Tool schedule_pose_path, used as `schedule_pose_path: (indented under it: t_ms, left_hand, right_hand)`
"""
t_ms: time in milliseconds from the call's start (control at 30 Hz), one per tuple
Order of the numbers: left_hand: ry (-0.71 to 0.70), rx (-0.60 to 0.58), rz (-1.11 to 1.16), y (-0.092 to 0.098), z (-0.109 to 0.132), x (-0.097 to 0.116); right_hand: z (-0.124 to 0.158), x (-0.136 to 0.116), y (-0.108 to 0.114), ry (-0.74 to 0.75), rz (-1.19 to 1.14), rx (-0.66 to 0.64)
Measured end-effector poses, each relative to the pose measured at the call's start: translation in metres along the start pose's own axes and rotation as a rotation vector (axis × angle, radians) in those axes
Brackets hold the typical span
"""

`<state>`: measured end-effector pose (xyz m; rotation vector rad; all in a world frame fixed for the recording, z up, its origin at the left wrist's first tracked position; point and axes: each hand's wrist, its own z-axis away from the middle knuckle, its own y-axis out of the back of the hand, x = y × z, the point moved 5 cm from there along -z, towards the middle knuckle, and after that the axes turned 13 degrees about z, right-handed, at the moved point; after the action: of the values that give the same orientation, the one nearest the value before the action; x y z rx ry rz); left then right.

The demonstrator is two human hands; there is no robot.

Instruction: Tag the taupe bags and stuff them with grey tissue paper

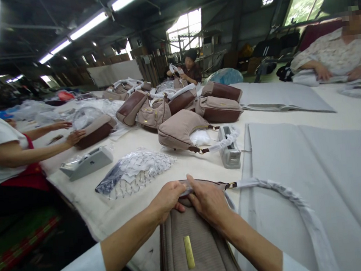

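A taupe handbag [194,249] with a gold plate on its front stands at the near table edge, right in front of me. My left hand [167,198] and my right hand [207,199] both grip its top edge, fingers curled over it. A strap wrapped in white paper [288,197] runs from the bag's right end and arcs to the right across grey sheets.
Several taupe and brown handbags [180,129] lie across the white table, with a tape dispenser [85,162], another dispenser [229,148] and a bag of tags [139,167]. Grey paper sheets [313,161] cover the right side. A person at left touches a bag [95,129]; others sit farther off.
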<state>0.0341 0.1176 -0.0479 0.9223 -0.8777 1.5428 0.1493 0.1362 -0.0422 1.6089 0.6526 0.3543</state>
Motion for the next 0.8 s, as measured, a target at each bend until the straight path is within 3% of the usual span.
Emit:
schedule_pose_path:
  t_ms: [200,433,567,633,700,800]
  left_hand:
    - [-0.016,-0.023,0.027,0.007,0.001,-0.003]
    - [-0.18,-0.04,-0.133,0.014,0.006,0.0]
    - [-0.271,-0.055,-0.159,0.016,0.009,0.005]
    - [-0.308,0.043,-0.132,0.027,0.014,0.004]
    - [-0.382,0.222,-0.114,0.044,0.026,-0.003]
    - [-0.321,0.466,-0.018,0.068,0.055,-0.04]
  right_hand:
    - [0.005,0.006,0.004,-0.059,-0.205,0.082]
    - [-0.015,0.016,-0.004,0.301,-0.345,-0.076]
    - [-0.018,0.016,-0.012,0.305,-0.261,-0.063]
    - [-0.018,0.013,-0.013,0.275,-0.218,-0.047]
    - [-0.015,0.013,-0.011,0.262,-0.204,-0.038]
    - [-0.001,0.029,-0.006,0.2,-0.279,-0.028]
